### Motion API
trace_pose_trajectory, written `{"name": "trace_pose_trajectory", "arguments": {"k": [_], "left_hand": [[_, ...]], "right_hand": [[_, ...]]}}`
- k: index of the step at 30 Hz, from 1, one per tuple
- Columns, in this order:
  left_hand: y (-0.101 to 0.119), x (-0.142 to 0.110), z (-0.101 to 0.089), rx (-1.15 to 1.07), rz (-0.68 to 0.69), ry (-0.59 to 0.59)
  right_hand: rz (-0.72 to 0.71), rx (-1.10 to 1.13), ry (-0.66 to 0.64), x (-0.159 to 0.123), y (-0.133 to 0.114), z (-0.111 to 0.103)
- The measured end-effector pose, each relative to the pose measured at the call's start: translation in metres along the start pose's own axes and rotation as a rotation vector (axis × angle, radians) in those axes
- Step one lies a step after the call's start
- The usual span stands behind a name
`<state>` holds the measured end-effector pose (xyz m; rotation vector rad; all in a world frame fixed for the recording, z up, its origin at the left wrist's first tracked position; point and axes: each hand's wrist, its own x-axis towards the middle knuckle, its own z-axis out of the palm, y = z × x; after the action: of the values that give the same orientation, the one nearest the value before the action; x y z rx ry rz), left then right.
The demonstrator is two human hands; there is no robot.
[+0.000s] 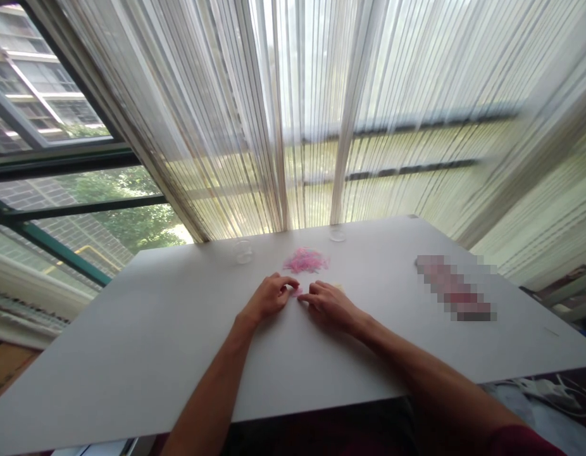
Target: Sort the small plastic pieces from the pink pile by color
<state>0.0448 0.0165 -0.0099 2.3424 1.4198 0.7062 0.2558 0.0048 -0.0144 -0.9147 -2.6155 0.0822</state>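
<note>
My left hand (269, 296) and my right hand (331, 305) rest low over the white table (188, 342), fingertips facing each other. Between them is a small pink piece (297, 292), too small to make out in kind. The curled fingers and thumb of my left hand close at its left side. On its right side, the bent fingers of my right hand touch it, the index fingertip lowest. Just beyond both hands lies a loose pile of thin pink and lilac strips (306, 260). A small pale yellow thing (339, 288) shows partly behind my right hand.
A clear plastic tub (244, 252) stands back left of the pile, and a clear round lid (337, 235) lies behind it to the right. A pixelated reddish object (454, 290) is on the right side of the table. Sheer striped curtains (312, 126) hang along the far edge.
</note>
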Motion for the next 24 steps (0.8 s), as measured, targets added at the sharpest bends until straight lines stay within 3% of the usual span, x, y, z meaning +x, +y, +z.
{"name": "trace_pose_trajectory", "arguments": {"k": [5, 10, 17, 24], "left_hand": [[-0.001, 0.001, -0.001, 0.001, 0.016, 0.013], [-0.001, 0.0, 0.0, 0.0, 0.009, 0.028], [0.0, 0.0, 0.003, -0.067, 0.017, 0.005], [0.01, -0.003, 0.002, 0.004, 0.006, 0.01]], "right_hand": [[0.025, 0.052, 0.069, -0.003, 0.007, -0.003], [0.111, 0.217, 0.142, -0.016, 0.029, -0.02], [0.154, 0.339, -0.045, -0.026, 0.036, -0.043], [0.174, 0.408, -0.229, -0.027, 0.029, -0.046]]}}
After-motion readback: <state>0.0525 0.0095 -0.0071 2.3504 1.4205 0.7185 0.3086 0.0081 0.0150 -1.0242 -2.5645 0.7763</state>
